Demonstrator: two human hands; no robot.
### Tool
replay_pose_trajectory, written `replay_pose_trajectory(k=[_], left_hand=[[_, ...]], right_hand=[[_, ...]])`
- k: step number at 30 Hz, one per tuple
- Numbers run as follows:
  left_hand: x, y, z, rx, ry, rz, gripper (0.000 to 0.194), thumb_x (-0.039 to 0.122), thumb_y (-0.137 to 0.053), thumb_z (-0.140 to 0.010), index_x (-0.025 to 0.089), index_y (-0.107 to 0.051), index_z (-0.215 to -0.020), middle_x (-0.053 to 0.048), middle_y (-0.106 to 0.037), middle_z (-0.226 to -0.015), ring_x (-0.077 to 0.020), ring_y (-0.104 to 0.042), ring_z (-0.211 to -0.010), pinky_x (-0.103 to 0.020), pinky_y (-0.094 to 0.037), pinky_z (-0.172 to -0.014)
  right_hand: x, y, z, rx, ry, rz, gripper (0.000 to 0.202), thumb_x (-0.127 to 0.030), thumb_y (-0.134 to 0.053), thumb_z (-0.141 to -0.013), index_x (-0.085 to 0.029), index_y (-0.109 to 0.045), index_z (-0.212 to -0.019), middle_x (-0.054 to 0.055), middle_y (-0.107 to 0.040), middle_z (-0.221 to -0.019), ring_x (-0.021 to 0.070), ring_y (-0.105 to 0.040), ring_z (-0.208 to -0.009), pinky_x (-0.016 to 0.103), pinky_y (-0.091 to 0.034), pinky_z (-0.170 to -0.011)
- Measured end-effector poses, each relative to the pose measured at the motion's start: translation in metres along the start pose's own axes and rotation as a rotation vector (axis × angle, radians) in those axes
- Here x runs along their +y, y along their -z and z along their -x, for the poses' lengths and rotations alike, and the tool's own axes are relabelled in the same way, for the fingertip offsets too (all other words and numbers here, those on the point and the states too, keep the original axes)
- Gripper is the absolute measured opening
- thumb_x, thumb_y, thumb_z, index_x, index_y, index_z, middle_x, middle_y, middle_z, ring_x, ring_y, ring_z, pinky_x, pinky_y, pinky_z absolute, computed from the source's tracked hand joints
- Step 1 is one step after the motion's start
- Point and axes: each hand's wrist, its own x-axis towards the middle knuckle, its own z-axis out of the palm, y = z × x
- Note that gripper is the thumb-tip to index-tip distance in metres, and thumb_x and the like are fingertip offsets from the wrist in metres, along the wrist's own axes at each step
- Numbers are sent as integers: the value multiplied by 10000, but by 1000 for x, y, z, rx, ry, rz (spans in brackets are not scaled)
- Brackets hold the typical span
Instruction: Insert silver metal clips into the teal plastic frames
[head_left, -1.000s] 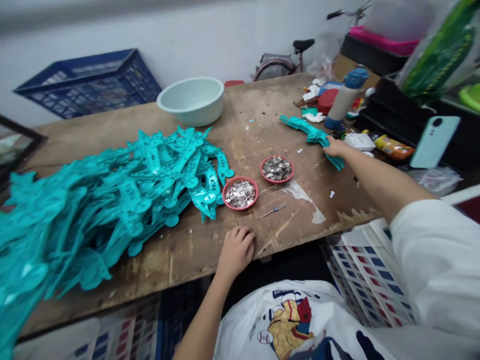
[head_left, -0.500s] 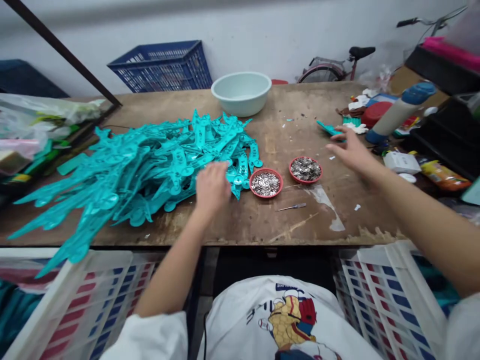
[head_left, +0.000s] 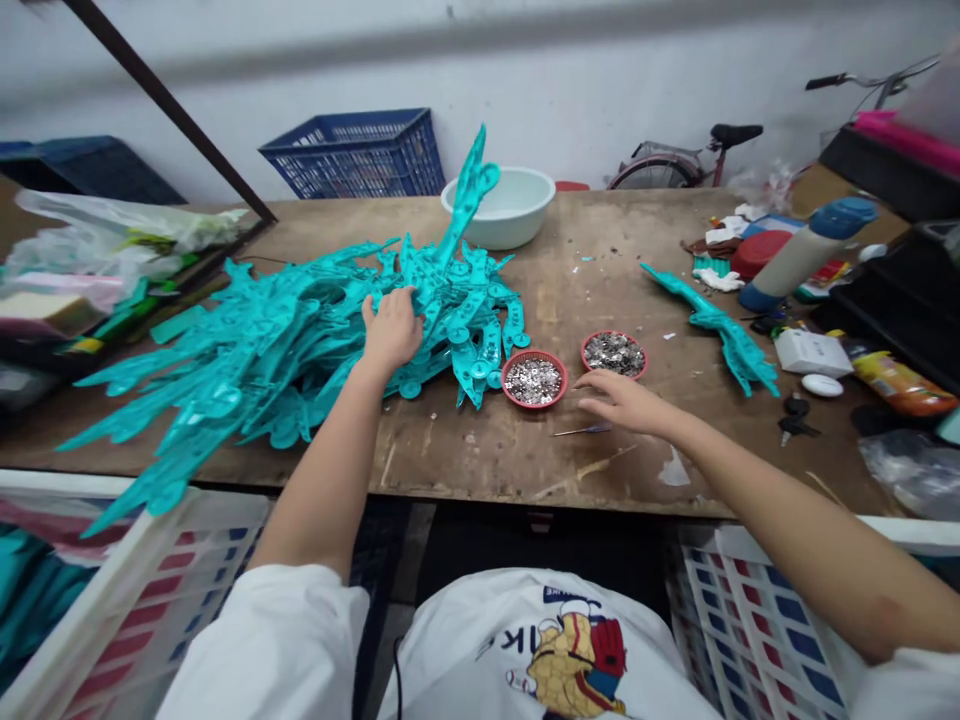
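Note:
A large heap of turquoise plastic pieces (head_left: 262, 330) covers the left half of the table. My left hand (head_left: 393, 328) is at the heap's front, its fingers around part of a turquoise piece (head_left: 469, 195) that stands up above the others. My right hand (head_left: 626, 402) is low over the table with fingers apart, holding nothing, beside two red baskets of small metal parts, a left one (head_left: 534, 380) and a right one (head_left: 613, 355). A thin tool (head_left: 581, 431) lies just below its fingertips. One separate turquoise piece (head_left: 716, 325) lies farther right.
A pale basin (head_left: 517, 215) stands at the back, near a blue crate (head_left: 360, 150). Along the right side are a bottle (head_left: 806, 255), a white box (head_left: 814, 353), keys (head_left: 796, 415) and a snack packet. White baskets stand below the table's front edge.
My right hand has left the separate turquoise piece and moved left toward the baskets. My left hand has shifted left and up over the heap, and a piece there now sticks up.

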Motion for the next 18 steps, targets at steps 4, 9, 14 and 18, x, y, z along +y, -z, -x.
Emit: replay_pose_trajectory(k=[4, 9, 14, 18], left_hand=[[47, 7, 19, 111, -100, 11, 577, 252, -425, -1164, 77, -513, -1707, -284, -662, -1677, -399, -619, -1573, -671, -186, -1478], [131, 9, 77, 93, -316, -80, 507, 152, -358, -1192, 159, -604, -1636, -187, -802, -1455, -339, -725, -1367, -598, -423, -1363], [194, 0, 145, 40, -600, -48, 482, 302, -500, -1213, 197, -638, -1663, -138, -819, -1465, -326, -750, -1332, -517, -556, -1206], [174, -7, 124, -81, -672, 118, 704, 717, -668, -1116, 358, -597, -1717, -65, -695, -1726, -300, -635, -1593, -464, -489, -1341]], right_hand=[[-4, -4, -2, 12, -61, -219, 583, -611, -695, -1075, -240, -777, -1517, 175, -747, -1619, 408, -704, -1531, 658, -520, -1359], [-27, -29, -2, 39, -152, -784, 997, -898, -869, -891, -309, -658, -1668, 139, -649, -1759, 399, -652, -1612, 617, -513, -1382], [-32, -51, -3, 421, -300, -1052, 860, -936, -945, -770, -291, -751, -1305, 98, -854, -1405, 372, -817, -1314, 533, -707, -1116], [-20, -40, 3, 651, -285, -867, 748, -845, -917, -864, -261, -772, -1310, 81, -885, -1187, 356, -853, -1186, 500, -735, -1038]])
